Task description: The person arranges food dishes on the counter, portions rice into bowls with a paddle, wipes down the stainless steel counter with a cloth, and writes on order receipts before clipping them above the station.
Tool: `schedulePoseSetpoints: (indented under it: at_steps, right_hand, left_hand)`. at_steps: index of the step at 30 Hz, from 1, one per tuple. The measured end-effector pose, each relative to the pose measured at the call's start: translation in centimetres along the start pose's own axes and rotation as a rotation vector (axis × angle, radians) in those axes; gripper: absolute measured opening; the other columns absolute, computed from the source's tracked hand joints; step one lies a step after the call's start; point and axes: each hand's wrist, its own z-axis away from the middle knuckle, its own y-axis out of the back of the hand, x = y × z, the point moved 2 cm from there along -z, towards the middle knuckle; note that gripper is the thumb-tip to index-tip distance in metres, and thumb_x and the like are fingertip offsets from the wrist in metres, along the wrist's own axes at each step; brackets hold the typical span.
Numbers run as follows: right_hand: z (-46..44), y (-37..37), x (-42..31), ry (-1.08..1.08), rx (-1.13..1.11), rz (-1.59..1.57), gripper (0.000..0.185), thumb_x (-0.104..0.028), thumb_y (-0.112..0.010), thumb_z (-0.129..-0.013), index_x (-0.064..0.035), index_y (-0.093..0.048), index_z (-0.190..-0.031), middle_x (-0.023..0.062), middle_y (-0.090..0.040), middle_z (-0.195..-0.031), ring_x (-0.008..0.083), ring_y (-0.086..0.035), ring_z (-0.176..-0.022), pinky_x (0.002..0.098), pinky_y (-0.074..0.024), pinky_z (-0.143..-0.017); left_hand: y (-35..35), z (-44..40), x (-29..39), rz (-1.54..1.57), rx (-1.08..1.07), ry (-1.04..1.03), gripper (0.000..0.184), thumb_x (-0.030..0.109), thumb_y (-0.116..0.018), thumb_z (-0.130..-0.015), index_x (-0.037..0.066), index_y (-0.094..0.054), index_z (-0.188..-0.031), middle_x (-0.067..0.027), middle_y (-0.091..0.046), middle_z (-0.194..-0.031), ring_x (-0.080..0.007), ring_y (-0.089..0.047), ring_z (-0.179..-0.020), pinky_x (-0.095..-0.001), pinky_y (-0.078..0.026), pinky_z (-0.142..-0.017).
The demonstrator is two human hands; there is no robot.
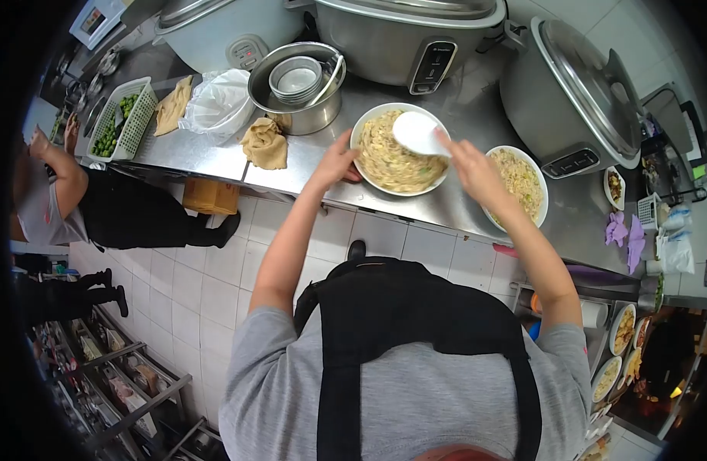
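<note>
A white bowl (406, 193) heaped with fried rice (384, 160) sits near the counter's front edge. My left hand (338, 163) grips its left rim, fingers curled round the side. In my right hand (473, 170) is a white rice paddle (416, 133), its broad head lying over the rice. The handle is mostly hidden by my fingers. Just right of my right hand, partly behind my forearm, stands a second white bowl (545, 194) of fried rice (518, 178).
Large rice cookers (399, 34) line the counter's back. Left of the bowl are a steel pot (292, 121) with nested bowls, a tan cloth (264, 144), a plastic bag (217, 104) and a green-filled basket (142, 119). A co-worker (131, 203) stands at left.
</note>
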Motion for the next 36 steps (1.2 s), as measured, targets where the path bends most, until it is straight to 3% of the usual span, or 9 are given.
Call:
schedulePoseSetpoints:
  at_steps: [4, 5, 9, 12, 17, 23, 29, 32, 36]
  right_hand:
    - [-1.1, -2.3, -4.3, 0.172, -0.001, 0.257, 0.061, 0.0, -0.045, -0.077, -0.028, -0.038, -0.131, 0.0114, -0.051, -0.089, 0.0247, -0.058, -0.081, 0.0335, -0.0519, -0.067]
    - [-1.5, -2.8, -5.0, 0.211, 0.112, 0.298, 0.06, -0.003, -0.048, -0.076, -0.0303, -0.041, -0.129, 0.0082, -0.053, -0.089, 0.0216, -0.059, -0.076, 0.0328, -0.0506, -0.059]
    - [-3.0, -3.0, -5.0, 0.152, 0.115, 0.387, 0.053, -0.008, -0.052, -0.075, -0.0218, -0.046, -0.125, 0.008, -0.055, -0.087, 0.021, -0.06, -0.079, 0.0296, -0.0517, -0.061]
    - [-3.4, -3.2, -2.7, 0.071, 0.115, 0.37, 0.057, -0.008, -0.051, -0.075, -0.0283, -0.044, -0.127, 0.008, -0.055, -0.086, 0.0235, -0.06, -0.077, 0.0333, -0.0515, -0.06]
    - [-3.0, -3.8, 0.8, -0.182, -0.028, -0.045, 0.048, -0.004, -0.044, -0.082, -0.0252, -0.047, -0.126, 0.0141, -0.058, -0.095, 0.0327, -0.058, -0.084, 0.0407, -0.0468, -0.073]
    - [-2.5, -2.4, 2.4, -0.149, -0.023, -0.349, 0.04, -0.005, -0.041, -0.084, -0.0137, -0.047, -0.123, 0.0198, -0.06, -0.096, 0.0377, -0.058, -0.088, 0.0442, -0.0453, -0.076]
    - [-7.6, -1.2, 0.3, -0.112, -0.193, -0.045, 0.045, 0.0, -0.045, -0.078, -0.0098, -0.046, -0.122, 0.0221, -0.06, -0.092, 0.0366, -0.059, -0.088, 0.0447, -0.047, -0.075]
    - [-7.7, -3.1, -0.1, 0.184, -0.155, 0.205, 0.046, -0.004, -0.045, -0.077, -0.0112, -0.047, -0.123, 0.0166, -0.06, -0.079, 0.0328, -0.059, -0.067, 0.0408, -0.047, -0.062]
    - [-6.4, 0.1, -3.1, 0.235, -0.151, 0.306, 0.051, -0.001, -0.048, -0.074, -0.0164, -0.048, -0.122, 0.016, -0.059, -0.089, 0.0289, -0.062, -0.075, 0.0394, -0.0499, -0.062]
  left_hand:
    - [1.5, 0.9, 1.7, -0.039, -0.007, 0.061, 0.063, 0.004, -0.043, -0.081, 0.014, -0.019, -0.138, -0.0134, -0.061, -0.079, -0.0174, -0.061, -0.052, -0.0255, -0.052, -0.044]
    - [1.0, 1.4, 1.8, -0.006, -0.006, 0.067, 0.064, 0.004, -0.043, -0.081, 0.015, -0.018, -0.139, -0.0136, -0.061, -0.08, -0.0173, -0.061, -0.053, -0.0255, -0.052, -0.044]
    - [0.7, 1.3, 1.3, 0.043, 0.003, 0.045, 0.068, 0.003, -0.044, -0.079, 0.018, -0.017, -0.14, -0.014, -0.061, -0.087, -0.0182, -0.062, -0.055, -0.0255, -0.053, -0.046]
    - [0.9, 1.2, 1.3, 0.034, -0.01, 0.047, 0.07, 0.003, -0.044, -0.078, 0.018, -0.016, -0.14, -0.0135, -0.061, -0.087, -0.0186, -0.062, -0.056, -0.0252, -0.053, -0.046]
    - [1.3, 0.5, 2.1, 0.016, -0.056, 0.077, 0.069, 0.003, -0.043, -0.077, 0.018, -0.019, -0.14, -0.0116, -0.062, -0.082, -0.0171, -0.062, -0.054, -0.0242, -0.052, -0.045]
    - [2.5, -1.7, 2.5, -0.146, -0.095, 0.037, 0.063, 0.01, -0.046, -0.08, 0.015, -0.022, -0.138, -0.012, -0.061, -0.082, -0.0146, -0.061, -0.053, -0.0233, -0.052, -0.045]
    - [1.2, 1.4, 2.6, -0.014, 0.085, 0.137, 0.058, 0.01, -0.046, -0.083, 0.013, -0.024, -0.136, -0.0165, -0.06, -0.081, -0.0204, -0.062, -0.051, -0.0265, -0.051, -0.043]
    - [1.0, 1.4, 1.8, 0.065, 0.015, 0.11, 0.056, 0.009, -0.046, -0.083, 0.013, -0.026, -0.135, -0.0182, -0.055, -0.104, -0.0175, -0.061, -0.053, -0.025, -0.052, -0.045]
    - [1.8, -0.2, 2.2, -0.035, -0.033, 0.088, 0.053, 0.009, -0.045, -0.084, 0.009, -0.029, -0.135, -0.0161, -0.058, -0.097, -0.015, -0.06, -0.052, -0.0234, -0.052, -0.045]
